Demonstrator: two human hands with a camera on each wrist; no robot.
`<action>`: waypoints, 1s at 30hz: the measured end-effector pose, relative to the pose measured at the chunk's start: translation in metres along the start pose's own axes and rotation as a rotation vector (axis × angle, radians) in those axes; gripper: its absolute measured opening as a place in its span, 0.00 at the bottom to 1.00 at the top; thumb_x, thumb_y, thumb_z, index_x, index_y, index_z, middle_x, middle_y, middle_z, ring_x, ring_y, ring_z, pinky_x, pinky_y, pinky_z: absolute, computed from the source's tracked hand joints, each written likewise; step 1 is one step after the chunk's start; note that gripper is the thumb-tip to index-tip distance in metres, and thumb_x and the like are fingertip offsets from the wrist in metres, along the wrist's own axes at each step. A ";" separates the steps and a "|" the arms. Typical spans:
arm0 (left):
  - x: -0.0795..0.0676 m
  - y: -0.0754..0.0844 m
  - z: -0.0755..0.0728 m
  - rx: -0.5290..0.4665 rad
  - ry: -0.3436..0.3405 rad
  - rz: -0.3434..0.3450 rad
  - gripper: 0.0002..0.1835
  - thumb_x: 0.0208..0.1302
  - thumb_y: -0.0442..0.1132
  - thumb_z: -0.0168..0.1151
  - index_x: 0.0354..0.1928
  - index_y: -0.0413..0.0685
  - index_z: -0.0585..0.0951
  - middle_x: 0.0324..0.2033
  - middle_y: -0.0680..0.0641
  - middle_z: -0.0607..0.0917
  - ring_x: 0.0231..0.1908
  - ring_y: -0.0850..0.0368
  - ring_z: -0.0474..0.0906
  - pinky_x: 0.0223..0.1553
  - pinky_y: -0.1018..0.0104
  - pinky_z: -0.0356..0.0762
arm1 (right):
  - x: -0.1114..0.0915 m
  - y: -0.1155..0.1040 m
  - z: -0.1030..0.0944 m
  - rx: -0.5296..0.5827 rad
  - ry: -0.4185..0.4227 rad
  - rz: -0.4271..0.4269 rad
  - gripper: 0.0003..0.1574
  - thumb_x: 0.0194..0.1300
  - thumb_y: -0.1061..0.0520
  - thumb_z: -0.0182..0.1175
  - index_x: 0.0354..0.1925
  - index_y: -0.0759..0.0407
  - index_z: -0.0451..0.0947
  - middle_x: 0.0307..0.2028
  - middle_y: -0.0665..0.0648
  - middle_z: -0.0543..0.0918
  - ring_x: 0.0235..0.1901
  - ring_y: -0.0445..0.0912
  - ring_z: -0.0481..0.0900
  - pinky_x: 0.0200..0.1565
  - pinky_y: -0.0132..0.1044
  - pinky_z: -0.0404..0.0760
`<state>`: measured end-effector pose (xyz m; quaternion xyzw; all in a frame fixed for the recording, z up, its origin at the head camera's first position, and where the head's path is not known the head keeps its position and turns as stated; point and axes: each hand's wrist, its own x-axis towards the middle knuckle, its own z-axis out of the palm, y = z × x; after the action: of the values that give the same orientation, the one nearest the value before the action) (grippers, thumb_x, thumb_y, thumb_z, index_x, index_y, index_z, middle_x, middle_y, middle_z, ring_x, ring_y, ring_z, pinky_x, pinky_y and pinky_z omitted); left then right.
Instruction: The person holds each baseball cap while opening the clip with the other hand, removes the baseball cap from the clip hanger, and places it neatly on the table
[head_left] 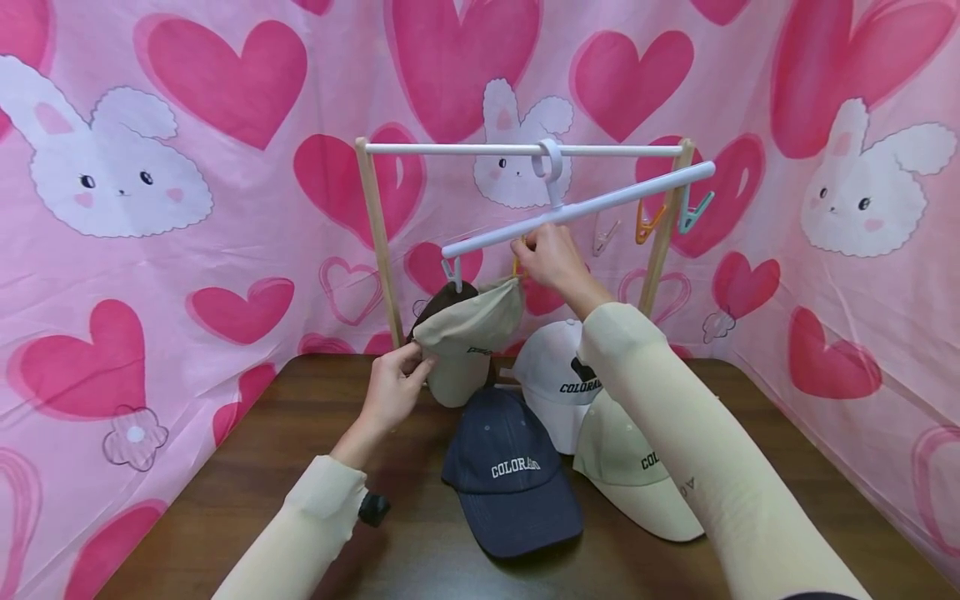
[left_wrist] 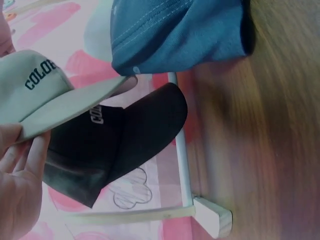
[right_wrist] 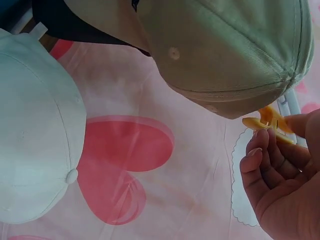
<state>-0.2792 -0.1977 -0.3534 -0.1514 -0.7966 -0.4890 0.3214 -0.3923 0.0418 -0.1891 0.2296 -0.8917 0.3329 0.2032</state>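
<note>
My left hand (head_left: pixel 395 385) pinches the edge of a beige cap (head_left: pixel 476 329) where brim meets crown, as the left wrist view shows. At the cap's top, my right hand (head_left: pixel 555 258) pinches an orange-yellow clothespin (right_wrist: pixel 270 124) under the white hanger bar (head_left: pixel 622 197). The clothespin's tips are right at the crown. Behind the beige cap hangs a dark cap (left_wrist: pixel 82 145), held by a pale clothespin (head_left: pixel 453 272) at the bar's left end. The bar tilts, left end lower, hooked on a rack's white rod (head_left: pixel 450 150).
On the brown table (head_left: pixel 315 433) lie a navy cap (head_left: pixel 510 467), a white cap (head_left: pixel 551 367) and a cream cap (head_left: pixel 618 446), partly behind my right sleeve. Pink (head_left: pixel 604 239), orange (head_left: pixel 649 223) and teal clothespins (head_left: pixel 696 212) hang along the bar's right half, near a wooden post (head_left: pixel 663 250).
</note>
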 end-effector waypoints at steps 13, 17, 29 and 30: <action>-0.010 -0.006 -0.025 -0.050 -0.104 -0.051 0.05 0.69 0.34 0.67 0.43 0.40 0.86 0.35 0.41 0.89 0.31 0.60 0.79 0.34 0.71 0.77 | -0.001 -0.005 -0.001 0.001 -0.042 0.041 0.28 0.72 0.43 0.63 0.25 0.64 0.81 0.17 0.55 0.73 0.16 0.46 0.67 0.18 0.34 0.65; -0.012 -0.003 -0.032 -0.106 -0.131 -0.079 0.08 0.70 0.33 0.66 0.47 0.37 0.86 0.40 0.39 0.89 0.37 0.62 0.84 0.44 0.55 0.86 | -0.001 -0.004 -0.003 0.004 -0.062 0.066 0.28 0.72 0.42 0.63 0.28 0.65 0.83 0.19 0.56 0.75 0.17 0.46 0.69 0.19 0.34 0.68; -0.013 -0.003 -0.049 -0.112 -0.159 -0.042 0.12 0.69 0.31 0.66 0.52 0.35 0.84 0.45 0.36 0.88 0.41 0.62 0.85 0.45 0.71 0.83 | -0.003 -0.004 -0.003 0.007 -0.070 0.050 0.27 0.72 0.42 0.62 0.27 0.63 0.83 0.21 0.56 0.77 0.19 0.46 0.70 0.20 0.34 0.68; -0.014 -0.003 -0.051 -0.114 -0.168 -0.040 0.12 0.69 0.31 0.66 0.53 0.35 0.84 0.45 0.36 0.88 0.41 0.62 0.85 0.45 0.71 0.83 | -0.003 -0.004 -0.002 0.009 -0.067 0.049 0.27 0.72 0.42 0.63 0.27 0.63 0.83 0.20 0.56 0.77 0.19 0.46 0.70 0.20 0.34 0.68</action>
<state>-0.2520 -0.2431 -0.3486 -0.1940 -0.7945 -0.5254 0.2347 -0.3873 0.0414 -0.1869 0.2199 -0.9019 0.3337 0.1640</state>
